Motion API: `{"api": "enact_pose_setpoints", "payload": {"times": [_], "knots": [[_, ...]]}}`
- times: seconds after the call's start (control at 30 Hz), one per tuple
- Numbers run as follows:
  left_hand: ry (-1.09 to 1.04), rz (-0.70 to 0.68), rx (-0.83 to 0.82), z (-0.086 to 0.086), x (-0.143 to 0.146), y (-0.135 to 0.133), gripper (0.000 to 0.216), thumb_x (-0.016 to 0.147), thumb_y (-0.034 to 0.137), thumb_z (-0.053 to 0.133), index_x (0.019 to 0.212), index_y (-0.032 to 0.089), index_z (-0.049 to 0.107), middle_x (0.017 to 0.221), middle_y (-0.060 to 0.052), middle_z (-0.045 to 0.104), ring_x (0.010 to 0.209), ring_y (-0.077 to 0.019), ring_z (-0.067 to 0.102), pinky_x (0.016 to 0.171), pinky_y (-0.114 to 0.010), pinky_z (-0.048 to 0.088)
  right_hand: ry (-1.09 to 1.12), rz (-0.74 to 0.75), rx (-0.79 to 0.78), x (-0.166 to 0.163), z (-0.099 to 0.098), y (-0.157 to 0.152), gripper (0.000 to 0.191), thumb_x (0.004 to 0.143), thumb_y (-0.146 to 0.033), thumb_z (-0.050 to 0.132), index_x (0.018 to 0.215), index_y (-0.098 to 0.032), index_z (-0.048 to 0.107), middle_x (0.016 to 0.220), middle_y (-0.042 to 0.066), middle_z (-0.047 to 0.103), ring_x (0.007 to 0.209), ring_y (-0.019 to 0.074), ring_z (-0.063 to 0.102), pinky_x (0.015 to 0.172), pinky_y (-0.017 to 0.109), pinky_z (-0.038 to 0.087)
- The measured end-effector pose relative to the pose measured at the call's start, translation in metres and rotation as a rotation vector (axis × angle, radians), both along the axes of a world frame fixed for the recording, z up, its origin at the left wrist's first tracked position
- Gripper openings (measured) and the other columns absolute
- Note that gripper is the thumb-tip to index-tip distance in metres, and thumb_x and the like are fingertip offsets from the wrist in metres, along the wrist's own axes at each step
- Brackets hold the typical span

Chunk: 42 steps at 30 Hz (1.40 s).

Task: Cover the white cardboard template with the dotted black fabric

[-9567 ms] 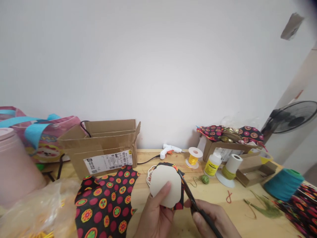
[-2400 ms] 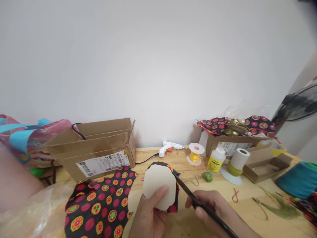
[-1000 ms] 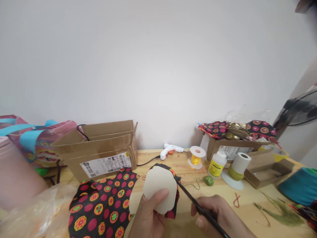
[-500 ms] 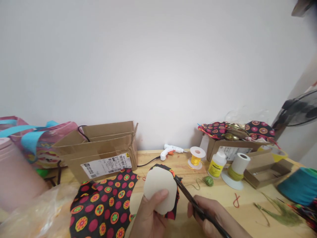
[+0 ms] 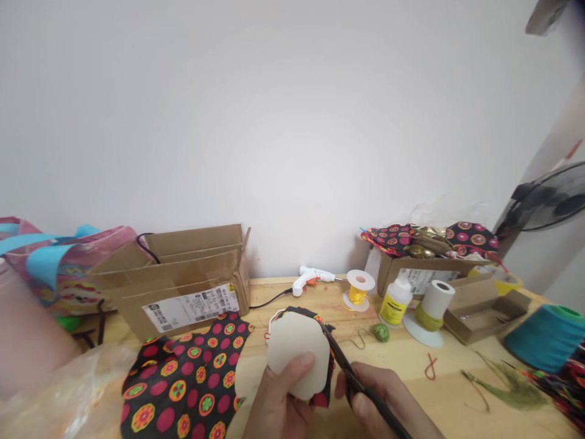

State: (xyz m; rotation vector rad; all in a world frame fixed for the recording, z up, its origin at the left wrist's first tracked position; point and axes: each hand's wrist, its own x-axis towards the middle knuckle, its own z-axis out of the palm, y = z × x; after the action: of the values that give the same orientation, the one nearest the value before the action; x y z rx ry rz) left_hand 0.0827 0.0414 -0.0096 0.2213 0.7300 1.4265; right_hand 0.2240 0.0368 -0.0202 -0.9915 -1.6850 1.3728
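My left hand (image 5: 278, 396) is closed on a pale card with rounded, scalloped corners (image 5: 297, 341), its thumb flat on the front. Black patterned fabric (image 5: 323, 390) backs the card and shows along its top and right edges. My right hand (image 5: 370, 396) grips a long, slim black tool (image 5: 340, 356), whose tip touches the fabric at the card's upper right edge. Whether the tool is tweezers or snips I cannot tell. A larger piece of the same black fabric with bright round motifs (image 5: 183, 378) lies on the table to the left.
A cardboard box (image 5: 183, 274) stands behind the fabric. Toward the wall lie a white glue gun (image 5: 311, 277) and a yellow thread spool (image 5: 359, 289). At right are a glue bottle (image 5: 395, 302), a green cord spool (image 5: 427, 317), a small open box (image 5: 484, 317) and a teal thread cone (image 5: 543, 338).
The view has shifted slightly, so the background things sit a little further left. The tool stays at the card's right edge, and a pale cord loop now shows at the card's upper left.
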Motion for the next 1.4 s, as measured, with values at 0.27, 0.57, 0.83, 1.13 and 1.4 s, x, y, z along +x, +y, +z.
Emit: {"api": "enact_pose_setpoints", "payload": {"times": [0.27,0.57,0.83,1.13,1.4], "knots": [[0.011,-0.005,-0.022,-0.001,0.004,-0.001,0.058,0.058,-0.002,0.063,0.111,0.015,0.050,0.067,-0.004,0.068,0.060,-0.0178,0.064,0.052,-0.025,0.053,0.030,-0.033,0.035,0.000,0.001,0.001,0.046,0.072,-0.061,0.043,0.069,-0.015,0.045,0.059,-0.004,0.031,0.054,0.0091,0.027,0.046,0.022,0.022],[0.038,-0.002,-0.003,0.000,0.004,-0.001,0.056,0.059,-0.001,0.062,0.111,0.014,0.049,0.069,-0.005,0.069,0.065,-0.0187,0.065,0.057,-0.025,0.053,0.100,-0.037,-0.050,0.002,-0.001,-0.003,0.037,0.065,-0.053,0.057,0.075,-0.018,0.049,0.051,-0.006,0.034,0.046,0.0085,0.029,0.040,0.020,0.024],[0.044,0.006,-0.008,0.002,0.005,-0.003,0.055,0.057,-0.001,0.064,0.108,0.014,0.052,0.069,-0.005,0.069,0.060,-0.0173,0.064,0.052,-0.024,0.052,0.108,-0.107,-0.020,-0.006,0.006,-0.001,0.042,0.066,-0.060,0.049,0.068,-0.018,0.046,0.055,-0.004,0.035,0.050,0.0101,0.030,0.045,0.022,0.026],[0.063,0.009,-0.007,0.002,0.005,-0.003,0.055,0.058,0.000,0.063,0.109,0.015,0.051,0.069,-0.005,0.068,0.061,-0.0186,0.064,0.053,-0.025,0.052,0.081,-0.002,0.018,0.000,0.012,0.000,0.042,0.067,-0.056,0.055,0.072,-0.015,0.044,0.056,-0.007,0.029,0.050,0.0070,0.023,0.044,0.020,0.018],[0.058,-0.002,0.019,0.001,0.003,-0.001,0.056,0.061,0.000,0.062,0.113,0.014,0.047,0.073,-0.006,0.069,0.067,-0.0195,0.065,0.058,-0.026,0.053,-0.021,-0.049,0.031,0.001,0.004,0.001,0.049,0.067,-0.064,0.047,0.064,-0.015,0.045,0.050,-0.007,0.027,0.046,0.0058,0.021,0.040,0.020,0.016]]}}
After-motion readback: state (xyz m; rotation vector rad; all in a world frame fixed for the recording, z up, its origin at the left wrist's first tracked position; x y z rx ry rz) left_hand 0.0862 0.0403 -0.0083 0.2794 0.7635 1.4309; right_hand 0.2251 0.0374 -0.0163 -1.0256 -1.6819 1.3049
